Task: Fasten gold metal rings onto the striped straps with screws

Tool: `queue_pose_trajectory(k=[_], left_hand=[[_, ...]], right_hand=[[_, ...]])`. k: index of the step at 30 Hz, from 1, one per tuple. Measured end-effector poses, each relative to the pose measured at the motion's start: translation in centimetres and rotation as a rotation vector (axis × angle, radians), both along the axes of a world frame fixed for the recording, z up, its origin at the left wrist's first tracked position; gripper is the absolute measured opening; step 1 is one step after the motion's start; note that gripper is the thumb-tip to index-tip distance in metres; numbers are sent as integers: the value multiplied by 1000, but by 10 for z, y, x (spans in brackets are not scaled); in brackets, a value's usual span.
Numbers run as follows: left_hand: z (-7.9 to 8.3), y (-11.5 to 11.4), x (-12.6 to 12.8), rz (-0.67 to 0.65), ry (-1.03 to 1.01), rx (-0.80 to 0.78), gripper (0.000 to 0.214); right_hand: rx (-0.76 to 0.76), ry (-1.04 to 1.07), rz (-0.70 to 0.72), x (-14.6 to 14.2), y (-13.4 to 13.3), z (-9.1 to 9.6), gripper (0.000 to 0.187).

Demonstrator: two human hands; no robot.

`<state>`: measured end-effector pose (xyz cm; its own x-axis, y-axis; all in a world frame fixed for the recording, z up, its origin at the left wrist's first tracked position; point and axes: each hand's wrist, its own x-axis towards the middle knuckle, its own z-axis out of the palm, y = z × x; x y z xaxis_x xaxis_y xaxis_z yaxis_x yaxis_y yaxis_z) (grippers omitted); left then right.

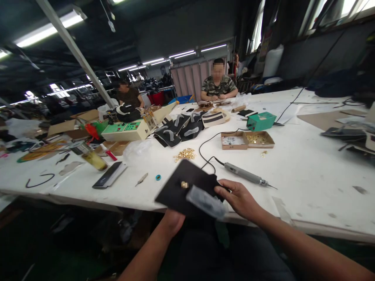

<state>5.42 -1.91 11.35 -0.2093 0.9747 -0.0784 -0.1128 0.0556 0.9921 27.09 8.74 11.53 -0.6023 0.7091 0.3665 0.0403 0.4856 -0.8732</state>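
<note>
A flat black panel (175,195), which looks like a leather bag piece, is held tilted at the table's front edge. On its face sits a small gold metal fitting (184,184), and a strip of cloudy clear plastic (205,202) lies beside that. My right hand (234,195) pinches the panel's right edge, thumb on top. From below, my left hand (175,220) holds the panel's near side, its fingers hidden underneath. A grey pen-shaped power tool (243,174) with a thin tip lies right of the panel, and a pile of small gold fittings (185,154) lies beyond it.
Small cardboard boxes (234,146), one with gold parts, stand near a green power box (261,121) with cords. Black pieces (178,130) are heaped mid-table. A cup (93,159), red bottle (109,152) and cream machine (125,130) stand left. A co-worker (219,88) sits opposite.
</note>
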Motion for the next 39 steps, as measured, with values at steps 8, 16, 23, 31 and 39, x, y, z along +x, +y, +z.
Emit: queue_pose_trajectory(k=[8,16,23,31,39], left_hand=[[24,11,44,197,-461,13,62],[1,13,45,425,-283,14,44],[0,5,52,475,22,70,43],[-14,-10,43,382,-56,-14,46],[-21,-20,38,381,-194,-33,49]], right_hand=[[-438,105,-102,-24,-4,6,42],[450,-37,-229,-11,-20,-8,20],[254,-73,-225,-37,-30,-12,9],[385,-269,225,-18,-10,-8,12],[628,-301,299,-21,-8,-17,13]])
